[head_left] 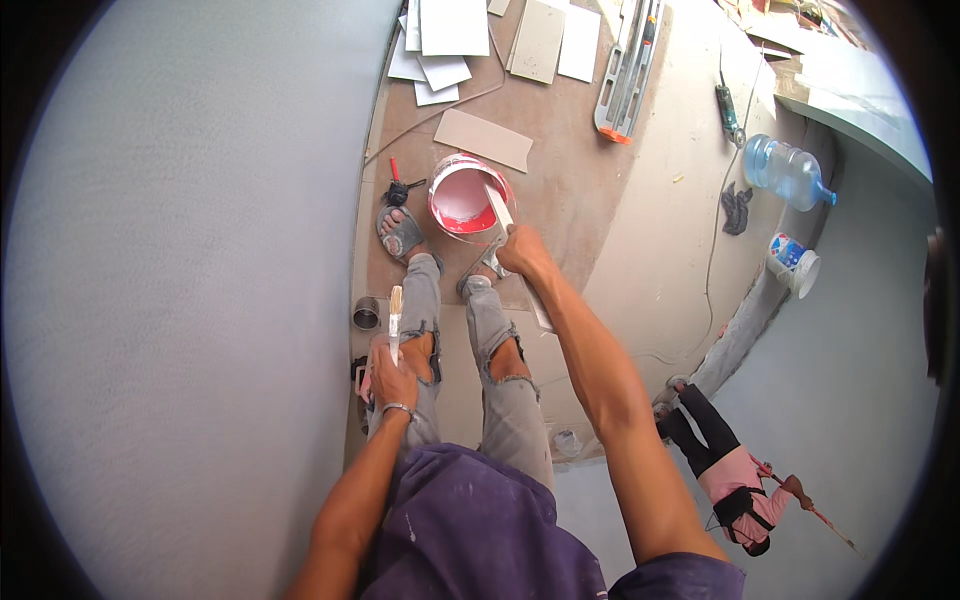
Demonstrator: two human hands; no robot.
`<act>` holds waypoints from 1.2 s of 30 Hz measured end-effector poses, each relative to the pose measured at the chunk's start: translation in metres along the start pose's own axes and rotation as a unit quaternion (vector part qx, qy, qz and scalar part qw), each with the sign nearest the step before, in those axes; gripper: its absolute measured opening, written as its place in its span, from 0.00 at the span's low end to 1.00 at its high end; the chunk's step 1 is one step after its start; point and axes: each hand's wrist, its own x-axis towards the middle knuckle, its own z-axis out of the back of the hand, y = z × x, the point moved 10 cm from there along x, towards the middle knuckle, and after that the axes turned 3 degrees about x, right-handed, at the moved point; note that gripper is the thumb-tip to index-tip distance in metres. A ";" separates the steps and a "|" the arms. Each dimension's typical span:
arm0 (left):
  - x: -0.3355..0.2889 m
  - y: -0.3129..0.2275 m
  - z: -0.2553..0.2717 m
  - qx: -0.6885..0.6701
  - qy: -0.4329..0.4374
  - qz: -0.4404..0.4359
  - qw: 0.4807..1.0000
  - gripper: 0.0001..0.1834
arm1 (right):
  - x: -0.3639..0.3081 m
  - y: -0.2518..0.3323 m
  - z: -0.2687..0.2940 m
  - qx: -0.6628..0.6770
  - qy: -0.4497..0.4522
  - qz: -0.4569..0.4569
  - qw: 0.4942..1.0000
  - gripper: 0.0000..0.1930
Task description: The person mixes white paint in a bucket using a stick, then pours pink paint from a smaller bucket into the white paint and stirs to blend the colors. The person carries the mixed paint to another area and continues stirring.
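My left hand (393, 380) is closed around a paintbrush (396, 312), its pale bristles pointing up and away from me. With fingers wrapped round it, my right hand (524, 250) grips a long flat stick (499, 208). The stick's far end leans inside a red and white bucket (433, 192); its near end extends beneath my forearm. White or pale pink material coats the bucket's inside. The bucket stands on the floor just beyond my feet. A black lump with a red handle (394, 168) lies to its left.
A grey wall (200, 300) rises close on my left. Tiles (452, 28) and a long metal tool (627, 80) lie ahead. At right are a power tool (727, 108), a cable, a water bottle (785, 172) and a white tub (795, 265). A co-worker (735, 475) holds a pole.
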 end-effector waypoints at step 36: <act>-0.033 -0.051 -0.015 -0.122 -0.121 -0.025 0.985 0.14 | -0.010 0.044 0.007 0.490 0.225 0.046 0.841 0.29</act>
